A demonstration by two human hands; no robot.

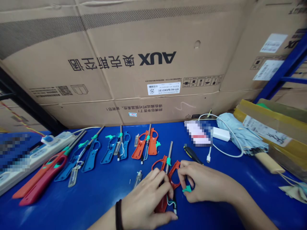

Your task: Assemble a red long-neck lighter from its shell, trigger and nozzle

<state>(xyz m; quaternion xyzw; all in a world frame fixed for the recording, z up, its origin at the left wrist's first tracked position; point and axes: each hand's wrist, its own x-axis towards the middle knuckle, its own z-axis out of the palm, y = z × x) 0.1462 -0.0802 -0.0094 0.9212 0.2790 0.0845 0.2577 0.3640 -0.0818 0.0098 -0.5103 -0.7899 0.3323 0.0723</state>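
The left hand (pixel 146 201), with a black wristband (pixel 118 214) around its wrist, is held low near the near edge of the surface (pixel 100 204), its fingers (pixel 163 186) curled closed around the lower part of a red long-nosed lighter shell (pixel 157 164). The right hand (pixel 203 182) is brought in from the right, palm turned down and wrist angled toward the shell, with its fingers (pixel 185 171) pressed together in a pinch on a small teal plastic piece (pixel 186 189). The shell lies just beyond the near edge, its long axis running front to back, and its metal tube (pixel 170 152) is pointed away from the person, tilted slightly right. Green and white wires (pixel 170 203) are seen at its near end. A small metal igniter part (pixel 137 178) is laid just left of the hands. Toward the far edge, an orange lighter shell (pixel 145 145) and a blue lighter shell (pixel 116 147) are laid out, with two red lighters (pixel 45 179) toward the left edge beside a power strip (pixel 31 159). A black-handled screwdriver (pixel 192 154) is placed just beyond the right hand, and a folded pale blue umbrella (pixel 242 134) lies near the far right corner
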